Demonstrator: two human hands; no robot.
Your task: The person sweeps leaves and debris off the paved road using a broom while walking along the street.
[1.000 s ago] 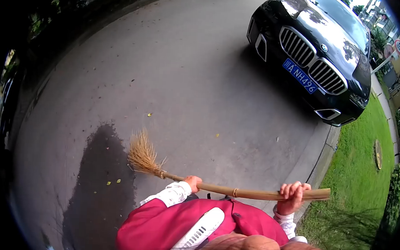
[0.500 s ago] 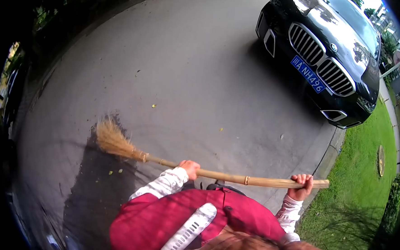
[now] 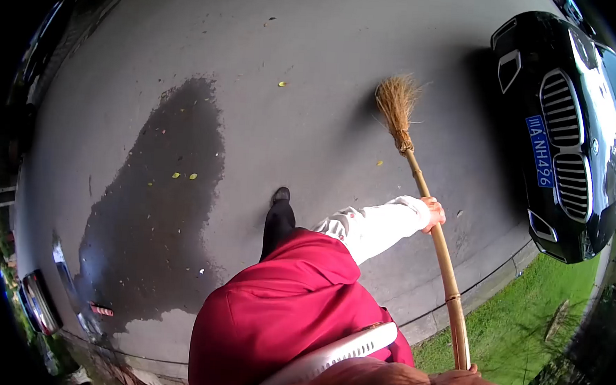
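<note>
A broom (image 3: 445, 259) with straw bristles and a long bamboo handle slants across my right side, its bristle head pointing away from me. My left hand (image 3: 433, 214), in a white patterned sleeve, is wrapped around the handle partway up. At the handle's near end a bit of my right hand (image 3: 474, 370) shows, closed on it; the rest is hidden. The bristles are over the grey pavement; whether they touch it I cannot tell.
A black car (image 3: 569, 136) stands ahead on the right, beside a curb and grass (image 3: 503, 321). A dark wet patch (image 3: 162, 185) with several yellow leaves lies on the left. Another car (image 3: 39, 302) is at far left.
The broom has swung from left to right, its bristles going from the wet patch toward the black car. My left hand moved right with it; my right hand dropped toward my body.
</note>
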